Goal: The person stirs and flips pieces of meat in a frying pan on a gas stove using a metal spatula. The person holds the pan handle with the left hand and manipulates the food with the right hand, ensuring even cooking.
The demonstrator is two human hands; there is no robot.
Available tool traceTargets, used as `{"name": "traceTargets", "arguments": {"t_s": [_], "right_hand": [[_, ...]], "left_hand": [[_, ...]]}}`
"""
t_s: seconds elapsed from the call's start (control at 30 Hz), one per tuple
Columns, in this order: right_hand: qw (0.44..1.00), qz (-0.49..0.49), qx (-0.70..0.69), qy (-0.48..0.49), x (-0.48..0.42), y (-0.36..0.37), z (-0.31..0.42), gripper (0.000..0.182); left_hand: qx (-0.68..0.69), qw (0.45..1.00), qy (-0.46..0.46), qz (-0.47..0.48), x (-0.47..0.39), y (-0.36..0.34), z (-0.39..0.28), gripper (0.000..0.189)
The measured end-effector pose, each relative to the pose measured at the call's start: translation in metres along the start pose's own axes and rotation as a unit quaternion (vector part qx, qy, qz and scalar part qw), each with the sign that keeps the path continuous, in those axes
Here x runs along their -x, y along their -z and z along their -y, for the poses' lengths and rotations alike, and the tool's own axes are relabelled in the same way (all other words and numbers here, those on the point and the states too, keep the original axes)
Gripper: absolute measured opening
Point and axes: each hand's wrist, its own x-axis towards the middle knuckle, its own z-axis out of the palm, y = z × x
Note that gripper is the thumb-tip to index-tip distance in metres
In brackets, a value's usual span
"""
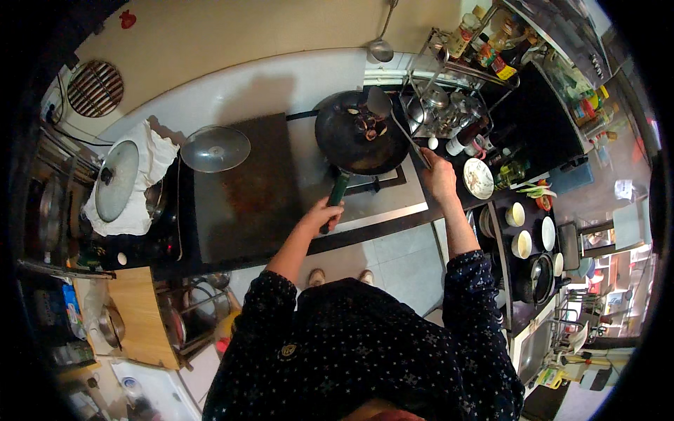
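Note:
My left hand (322, 214) grips the green handle (339, 188) of a dark wok (345, 144) over the stove (368, 202). Several dark brown pieces of food (370, 128) lie toward the wok's far side. In my right hand (440, 176) is the handle of a metal spatula (379, 102). Its blade is at the wok's far right, beside the food. A whitish plate (478, 179) with brown residue sits just right of my right hand, and an egg (433, 143) stands above that hand.
A glass lid (216, 149) leans or lies left of the stove. Farther left, another glass lid (117, 181) rests on a white cloth (160, 147). Bottles (466, 134), a metal rack (447, 66) and bowls (521, 244) crowd the right side. A ladle (380, 51) hangs on the wall.

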Motion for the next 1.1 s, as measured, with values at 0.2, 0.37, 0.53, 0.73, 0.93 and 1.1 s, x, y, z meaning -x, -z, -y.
{"name": "traceTargets", "arguments": {"t_s": [0.2,0.37,0.53,0.73,0.93,1.1], "right_hand": [[0.996,0.04,0.079,-0.002,-0.009,-0.005,0.019,0.053],[0.993,0.041,0.107,0.038,-0.009,-0.024,0.031,0.052],[0.998,0.052,0.047,0.011,-0.009,-0.017,0.039,0.055],[0.999,0.039,0.02,0.001,0.01,-0.018,0.031,0.051],[0.999,0.034,0.015,0.004,0.015,-0.024,0.041,0.05],[0.997,0.061,0.035,0.01,-0.003,-0.026,0.057,0.052]], "left_hand": [[-0.018,1.0,-0.01,0.009,-0.001,0.006,-0.001,0.03],[-0.026,1.0,-0.007,0.003,0.0,0.0,-0.008,0.032],[-0.013,1.0,0.009,-0.003,0.0,0.001,-0.008,0.034],[-0.01,1.0,0.022,-0.015,-0.003,-0.003,-0.007,0.035],[-0.01,0.999,0.032,-0.022,-0.003,-0.006,-0.009,0.034],[-0.011,0.999,0.023,-0.02,-0.006,-0.005,-0.007,0.033]]}}
